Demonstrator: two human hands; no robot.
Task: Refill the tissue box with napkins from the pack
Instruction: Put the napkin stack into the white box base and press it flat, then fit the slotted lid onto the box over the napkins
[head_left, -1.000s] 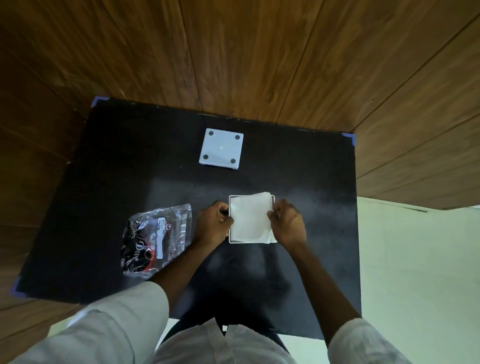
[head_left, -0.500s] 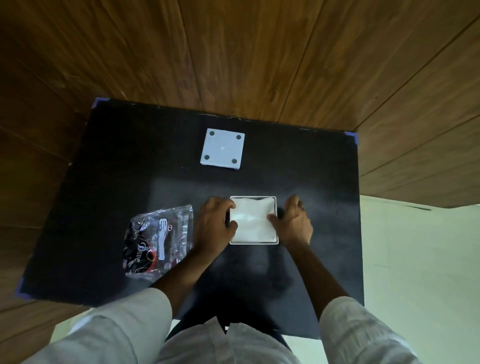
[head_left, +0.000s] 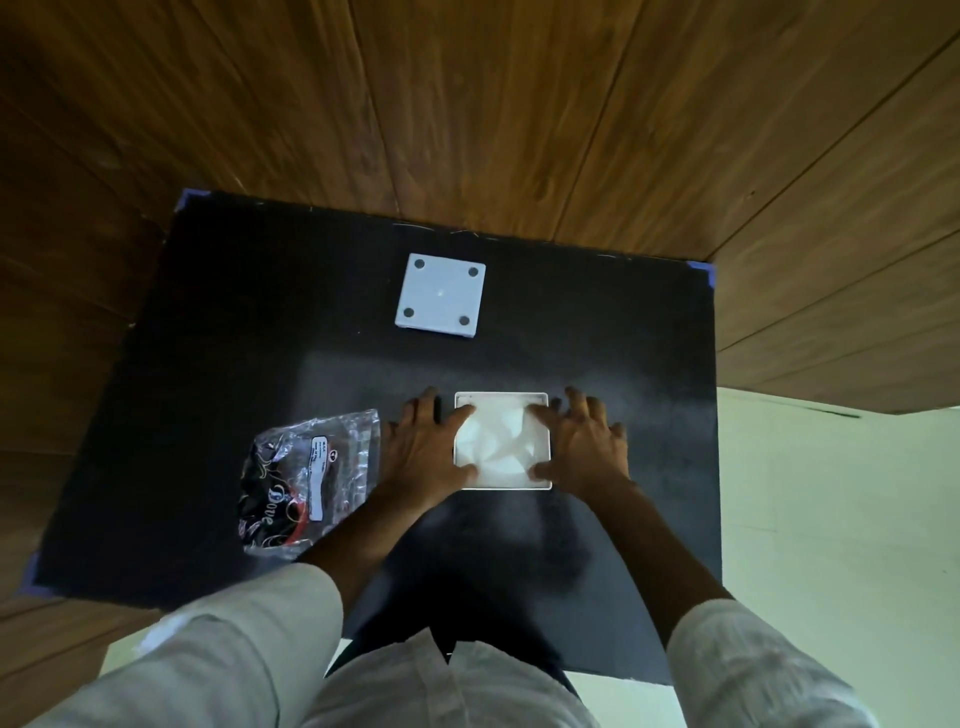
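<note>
You're pressing napkins (head_left: 501, 441) into the tissue box (head_left: 546, 470) with both spread hands, left hand (head_left: 423, 457) and right hand (head_left: 584, 447); base panel (head_left: 440, 295) likely refits next.

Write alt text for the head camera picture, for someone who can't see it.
Seen from above, a person's left hand and right hand press white napkins down into an open square white tissue box on a black table. The box's white base plate lies farther away, and a crumpled clear napkin pack sits left of the hands.
</note>
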